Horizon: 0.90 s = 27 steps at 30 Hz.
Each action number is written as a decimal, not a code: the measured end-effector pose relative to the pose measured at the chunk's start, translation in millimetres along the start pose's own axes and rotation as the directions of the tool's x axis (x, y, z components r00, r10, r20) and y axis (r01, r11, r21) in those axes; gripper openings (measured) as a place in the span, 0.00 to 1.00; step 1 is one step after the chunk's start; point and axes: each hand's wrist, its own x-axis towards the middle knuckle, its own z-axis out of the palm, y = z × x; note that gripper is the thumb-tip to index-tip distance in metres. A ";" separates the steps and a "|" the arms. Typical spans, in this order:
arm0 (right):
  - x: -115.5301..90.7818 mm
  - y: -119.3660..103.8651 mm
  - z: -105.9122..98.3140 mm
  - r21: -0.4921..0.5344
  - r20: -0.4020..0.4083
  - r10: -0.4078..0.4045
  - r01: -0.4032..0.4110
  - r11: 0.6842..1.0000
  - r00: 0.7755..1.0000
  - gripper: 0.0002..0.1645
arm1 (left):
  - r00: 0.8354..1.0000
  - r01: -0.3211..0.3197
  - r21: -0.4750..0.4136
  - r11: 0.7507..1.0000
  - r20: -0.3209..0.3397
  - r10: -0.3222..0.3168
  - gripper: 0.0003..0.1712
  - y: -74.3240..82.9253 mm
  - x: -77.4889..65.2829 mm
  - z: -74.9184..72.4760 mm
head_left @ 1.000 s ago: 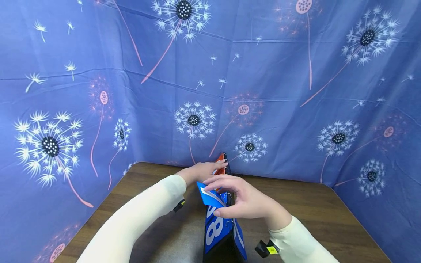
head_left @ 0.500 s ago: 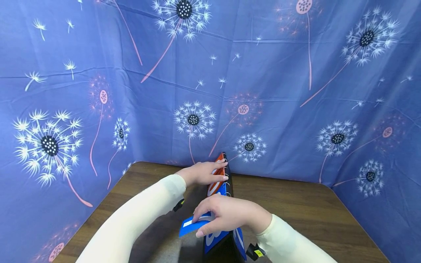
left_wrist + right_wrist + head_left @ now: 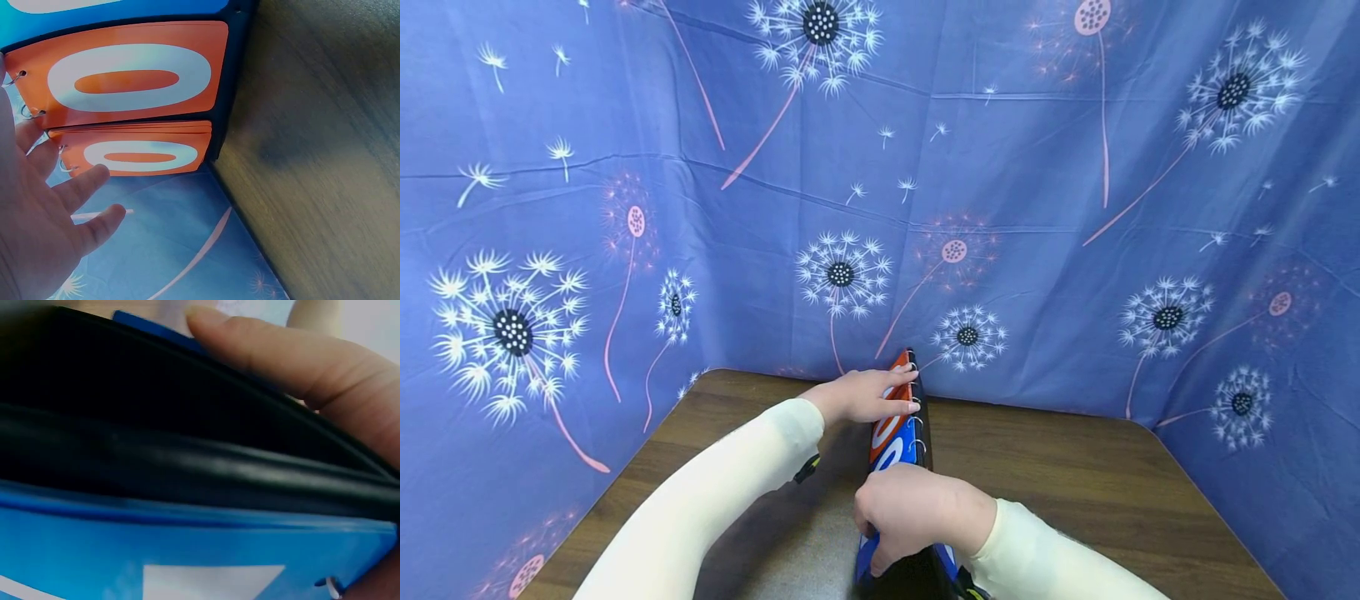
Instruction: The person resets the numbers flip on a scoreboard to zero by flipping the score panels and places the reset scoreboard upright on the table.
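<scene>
A tent-shaped flip scoreboard (image 3: 927, 412) with a black body stands lengthwise on the table, its number cards hung on metal rings along the ridge. My left hand (image 3: 872, 396) rests across the far orange cards, fingers straight and spread. Two orange cards (image 3: 128, 79) reading 0 show in the left wrist view. At the near end my right hand (image 3: 925, 510) is curled over the sloping face, its thumb and fingers holding a blue number card (image 3: 150, 326). Most of that card is hidden by the hand. Another blue card (image 3: 75, 547) hangs on the opposite face.
The brown wooden table (image 3: 1037, 467) extends to both sides of the scoreboard. Behind it hangs a blue cloth (image 3: 1037, 167) printed with dandelions. A greyish patch (image 3: 790, 533) shows on the table near the front left.
My right hand has carried the blue card over the ridge and down onto the left face, ending lower and nearer the front. My left hand has stayed in place.
</scene>
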 end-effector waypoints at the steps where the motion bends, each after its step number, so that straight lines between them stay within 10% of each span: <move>1: 0.4 -1.5 0.9 -0.029 0.004 0.005 -0.005 1.000 1.000 0.13 | 1.000 0.000 0.000 1.000 -0.001 0.000 0.48 -0.5 0.3 0.3; 11: 1.5 -6.2 5.2 -0.073 0.029 0.004 -0.002 0.997 1.000 0.12 | 1.000 -0.003 0.007 1.000 0.002 0.003 0.47 0.0 0.2 0.2; 18: -5.6 -5.6 3.0 0.044 -0.053 -0.149 0.151 0.988 0.987 0.13 | 1.000 0.001 -0.013 1.000 0.001 -0.001 0.47 -1.8 -1.5 1.1; 27: -50.8 21.0 -0.7 0.294 -0.475 -0.212 0.381 0.876 0.854 0.09 | 1.000 0.014 -0.037 0.999 0.000 -0.014 0.46 -1.5 -1.1 0.6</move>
